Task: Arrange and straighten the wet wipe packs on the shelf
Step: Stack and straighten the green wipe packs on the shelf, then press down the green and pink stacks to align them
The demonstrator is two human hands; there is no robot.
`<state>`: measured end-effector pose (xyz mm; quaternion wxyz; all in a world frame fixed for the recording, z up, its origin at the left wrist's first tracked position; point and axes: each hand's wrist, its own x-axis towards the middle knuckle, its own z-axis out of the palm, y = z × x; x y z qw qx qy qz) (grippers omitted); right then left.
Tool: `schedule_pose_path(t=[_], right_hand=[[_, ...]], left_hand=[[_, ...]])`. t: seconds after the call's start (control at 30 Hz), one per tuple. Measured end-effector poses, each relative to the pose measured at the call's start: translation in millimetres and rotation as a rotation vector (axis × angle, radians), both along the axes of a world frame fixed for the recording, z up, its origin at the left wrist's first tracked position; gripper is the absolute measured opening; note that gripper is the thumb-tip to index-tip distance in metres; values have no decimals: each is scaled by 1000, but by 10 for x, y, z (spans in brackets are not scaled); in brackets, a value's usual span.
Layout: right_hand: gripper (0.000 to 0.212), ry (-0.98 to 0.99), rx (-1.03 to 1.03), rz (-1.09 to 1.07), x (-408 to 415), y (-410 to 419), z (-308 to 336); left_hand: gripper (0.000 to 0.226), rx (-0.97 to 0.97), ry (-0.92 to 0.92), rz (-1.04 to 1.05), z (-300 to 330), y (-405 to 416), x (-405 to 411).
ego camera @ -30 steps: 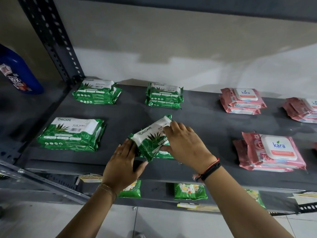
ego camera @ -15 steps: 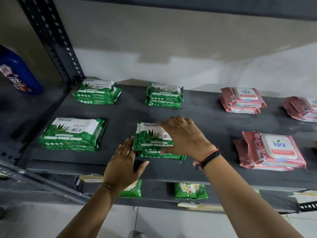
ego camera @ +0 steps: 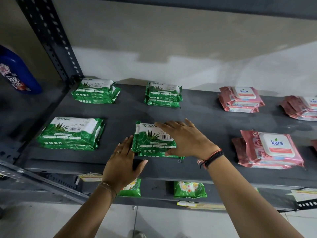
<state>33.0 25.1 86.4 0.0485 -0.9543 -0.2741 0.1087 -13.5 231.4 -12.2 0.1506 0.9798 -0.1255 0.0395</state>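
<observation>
On the dark grey shelf (ego camera: 204,117), a green Origami aloe vera wipe pack (ego camera: 151,137) lies flat on top of another green pack (ego camera: 154,154) at the front middle. My right hand (ego camera: 187,138) lies over the top pack's right half, with the thumb at its front edge. My left hand (ego camera: 123,160) is open, and its fingertips touch the pack's left edge. Other green stacks sit at the front left (ego camera: 72,133), back left (ego camera: 96,91) and back middle (ego camera: 163,94). Pink Kara packs lie at the back right (ego camera: 240,98), front right (ego camera: 269,148) and far right (ego camera: 303,107).
A perforated metal upright (ego camera: 51,40) stands at the shelf's back left corner. A blue bottle (ego camera: 17,73) is on the neighbouring shelf to the left. Green flower-print packs (ego camera: 188,189) lie on the shelf below. The wall is close behind.
The tilted green pack has been laid flat and squared on the pack beneath it. My right hand now rests on top of it, and my left hand stays at its left edge.
</observation>
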Motion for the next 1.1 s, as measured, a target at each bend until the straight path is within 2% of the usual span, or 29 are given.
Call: schedule_pose_path(t=[0.17, 0.23, 0.33, 0.47, 0.6, 0.77, 0.97, 1.03, 1.1], right_hand=[[94, 2, 14, 1, -2, -5, -41], [98, 32, 31, 2, -10, -38, -20], [99, 31, 93, -61, -32, -243, 115], [84, -107, 155, -227, -124, -818, 310], [65, -176, 164, -400, -272, -1394, 306], [53, -159, 113, -510, -363, -1877, 181], [51, -117, 60, -575, -358, -2187, 5], [53, -128, 66, -572, -365, -2219, -84], [65, -177, 85, -566, -363, -2231, -158]], left_hand=[[79, 24, 14, -41, -9, 15, 4], [86, 2, 23, -88, -10, 54, 11], [100, -128, -18, -124, 78, 134, -19], [88, -346, -159, -26, 399, 75, -114], [70, -209, -327, -28, 673, -299, 121], [65, 10, -295, -46, 743, -795, 460], [79, 55, -142, 13, 566, -943, 562], [76, 99, -141, 12, 493, -957, 547], [69, 132, -141, 27, 462, -972, 536]])
